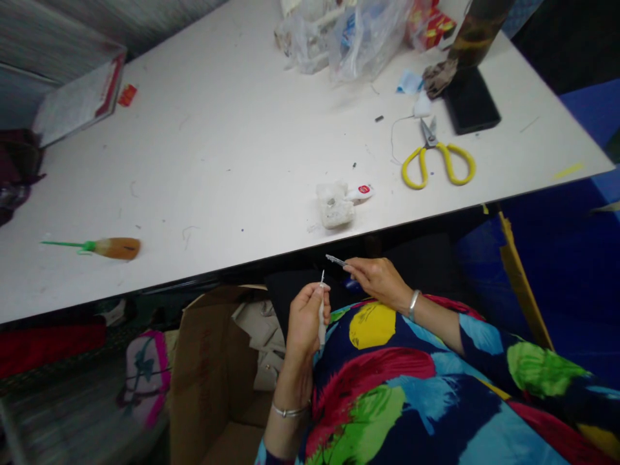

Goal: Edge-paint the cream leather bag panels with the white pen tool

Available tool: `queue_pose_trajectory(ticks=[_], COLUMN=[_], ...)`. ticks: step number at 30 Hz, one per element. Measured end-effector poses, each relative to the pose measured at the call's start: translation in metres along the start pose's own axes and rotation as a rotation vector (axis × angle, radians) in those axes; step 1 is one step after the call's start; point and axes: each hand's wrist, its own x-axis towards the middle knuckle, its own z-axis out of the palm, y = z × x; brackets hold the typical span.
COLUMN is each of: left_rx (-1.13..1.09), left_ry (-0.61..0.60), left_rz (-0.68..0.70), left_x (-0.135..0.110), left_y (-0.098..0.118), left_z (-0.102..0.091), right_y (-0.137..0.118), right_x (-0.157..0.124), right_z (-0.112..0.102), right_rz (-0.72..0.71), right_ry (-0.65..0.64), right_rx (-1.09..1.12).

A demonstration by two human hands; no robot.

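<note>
My left hand [305, 320] is closed around a slim white strip [321, 326], whose thin tip sticks up past the thumb. What kind of thing it is, I cannot make out. A slender, pointed metal tool [335, 260] juts from the pinched fingers of my right hand [380, 279]; its exact kind is too small to tell. Both hands are over my lap, just off the table's front edge, with the tool's tip slightly above and right of the strip. Close by on the table sits a lumpy whitish block [335, 205] with a white piece bearing a red mark [363, 192].
Yellow-handled scissors [430, 152] lie at the right, beside a black flat case [471, 100]. An awl-like tool with an orange handle [117, 248] is at the left. Plastic bags [371, 42] are at the back. Below the table stands a cardboard box [206, 368] holding beige pieces [264, 336].
</note>
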Motion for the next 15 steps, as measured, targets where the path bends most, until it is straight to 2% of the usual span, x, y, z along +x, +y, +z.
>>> queue_pose_trajectory(ticks=[4, 10, 15], left_rx=[-0.017, 0.013, -0.036], left_ry=[-0.032, -0.005, -0.014], left_rz=[-0.016, 0.046, -0.024], left_x=[0.007, 0.010, 0.012], left_y=[0.002, 0.001, 0.003], left_z=[0.000, -0.003, -0.004], right_y=[-0.003, -0.003, -0.008], right_x=[-0.003, -0.011, -0.008], right_z=[-0.002, -0.004, -0.003], right_rz=[0.018, -0.171, -0.263], right_ry=[0.038, 0.046, 0.018], right_rx=[0.070, 0.094, 0.011])
